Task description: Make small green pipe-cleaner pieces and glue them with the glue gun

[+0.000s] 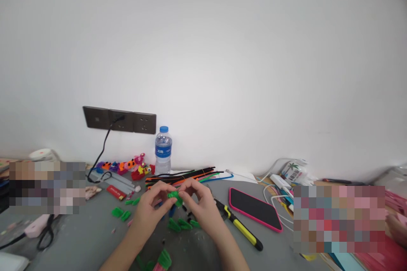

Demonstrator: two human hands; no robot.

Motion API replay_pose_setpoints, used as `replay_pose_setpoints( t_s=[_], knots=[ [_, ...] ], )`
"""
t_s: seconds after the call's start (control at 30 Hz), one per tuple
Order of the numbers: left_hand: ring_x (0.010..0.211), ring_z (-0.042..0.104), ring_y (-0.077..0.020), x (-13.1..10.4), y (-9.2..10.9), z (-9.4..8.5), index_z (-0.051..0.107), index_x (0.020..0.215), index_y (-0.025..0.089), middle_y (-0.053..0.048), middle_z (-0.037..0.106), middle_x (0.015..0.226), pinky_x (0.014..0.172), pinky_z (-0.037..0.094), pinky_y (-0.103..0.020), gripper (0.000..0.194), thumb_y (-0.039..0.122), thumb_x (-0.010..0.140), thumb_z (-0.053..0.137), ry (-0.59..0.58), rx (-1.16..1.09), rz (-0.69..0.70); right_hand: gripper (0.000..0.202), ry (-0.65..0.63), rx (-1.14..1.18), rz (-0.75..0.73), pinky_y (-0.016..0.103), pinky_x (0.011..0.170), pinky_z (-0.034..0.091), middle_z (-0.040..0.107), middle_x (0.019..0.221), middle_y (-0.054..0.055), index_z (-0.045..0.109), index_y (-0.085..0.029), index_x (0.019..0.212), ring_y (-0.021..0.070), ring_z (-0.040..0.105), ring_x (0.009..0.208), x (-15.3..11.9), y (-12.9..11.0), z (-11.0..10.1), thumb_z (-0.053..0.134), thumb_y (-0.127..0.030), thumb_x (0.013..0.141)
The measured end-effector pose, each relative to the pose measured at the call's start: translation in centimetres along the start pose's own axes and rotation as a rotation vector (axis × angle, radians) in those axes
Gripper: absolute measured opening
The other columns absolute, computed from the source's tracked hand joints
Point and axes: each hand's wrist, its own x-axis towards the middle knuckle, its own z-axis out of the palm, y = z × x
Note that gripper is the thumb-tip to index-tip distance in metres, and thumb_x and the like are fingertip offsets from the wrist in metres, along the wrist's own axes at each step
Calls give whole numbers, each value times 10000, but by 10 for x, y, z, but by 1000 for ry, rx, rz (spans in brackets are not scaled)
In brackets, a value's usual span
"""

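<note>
Both hands meet above the grey table [85,237], near the middle of the head view. My left hand [155,203] pinches a small fuzzy green piece [174,199] between thumb and fingers. From the other side, my right hand [197,201] grips the same piece. Below the hands lie several green fuzzy pieces [181,224], with more green pieces [121,213] to the left. A green and pink fuzzy item [163,260] shows at the bottom edge. Behind the hands is a bundle of black, orange and green pipe cleaners [187,175].
A water bottle [163,152] stands by the wall beside colourful fuzzy figures [127,165]. Yellow-black pliers [243,230] and a pink-edged phone [254,208] lie right of my hands. White cables [270,197] run farther right. Another person's hand [92,192] shows at left.
</note>
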Motion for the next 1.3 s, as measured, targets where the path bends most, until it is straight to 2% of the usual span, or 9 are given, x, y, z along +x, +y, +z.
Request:
replay_pose_setpoints(
  t_s=[0.17, 0.47, 0.57, 0.83, 1.3],
  knots=[
    [779, 608, -199, 0, -2, 1, 700, 839, 199, -32, 652, 816, 694, 499, -267, 150, 313, 743, 717, -19, -98, -112, 170, -53, 157, 73, 260, 628, 386, 574, 712, 1, 619, -187, 773, 150, 485, 655, 1, 5, -4, 623, -339, 849],
    [803, 605, -204, 2, 0, -1, 696, 868, 184, -35, 642, 831, 710, 498, -272, 197, 309, 721, 734, -112, -218, -186, 233, -100, 321, 116, 231, 592, 356, 537, 697, -17, 594, -166, 764, 116, 447, 618, 2, 9, -6, 668, -379, 826],
    [840, 598, -211, 2, -1, -3, 698, 922, 189, -45, 646, 878, 739, 494, -282, 229, 300, 724, 734, -145, -203, -162, 252, -112, 327, 126, 228, 598, 359, 535, 701, -18, 587, -164, 768, 114, 448, 620, 2, 9, -7, 678, -393, 818],
    [785, 583, -197, 5, -4, -8, 684, 889, 181, -37, 646, 843, 728, 477, -285, 202, 311, 741, 726, -230, -128, -177, 257, -144, 246, 114, 240, 623, 354, 550, 732, -4, 607, -163, 792, 130, 464, 656, 1, 12, -6, 652, -411, 840],
    [740, 568, -186, 7, 2, -8, 679, 839, 165, -23, 634, 771, 693, 461, -278, 185, 280, 707, 742, -209, -122, -215, 271, -155, 230, 116, 239, 618, 326, 469, 701, -26, 572, -165, 792, 128, 414, 655, 0, 14, -6, 625, -422, 859]
  ],
)
